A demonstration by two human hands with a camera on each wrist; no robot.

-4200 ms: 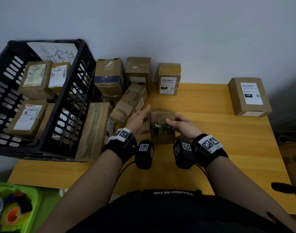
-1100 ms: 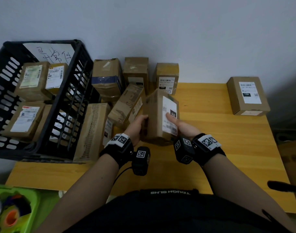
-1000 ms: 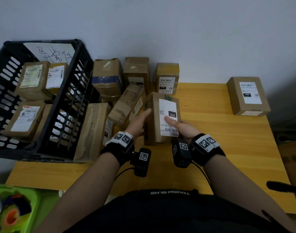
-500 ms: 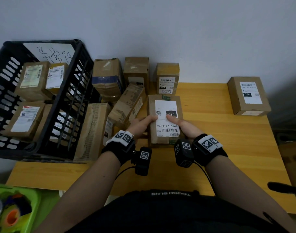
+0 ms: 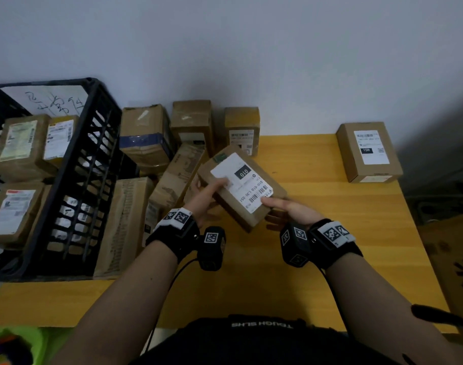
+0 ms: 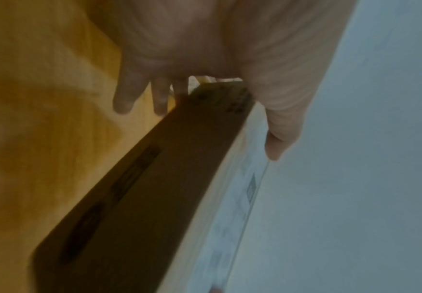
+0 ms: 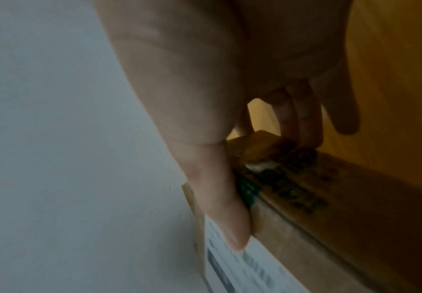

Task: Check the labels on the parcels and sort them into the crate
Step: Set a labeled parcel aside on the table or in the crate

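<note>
I hold a brown cardboard parcel above the yellow table, its white label marked 010 facing up. My left hand grips its left edge, thumb on the label and fingers underneath. My right hand grips the near right corner, thumb on the label's barcode end. The left wrist view shows the parcel's dark side with my thumb on top. In the right wrist view my thumb presses the label on the parcel. The black crate stands tilted at the left with several labelled parcels inside.
Several brown parcels lie crowded between the crate and the wall at the table's back. One labelled parcel sits alone at the far right corner. A long box leans against the crate's side. A green bin is below left.
The parcel was turned label-up between both hands, then rotated so its label runs diagonally, far end toward the left. The view has tilted slightly.
</note>
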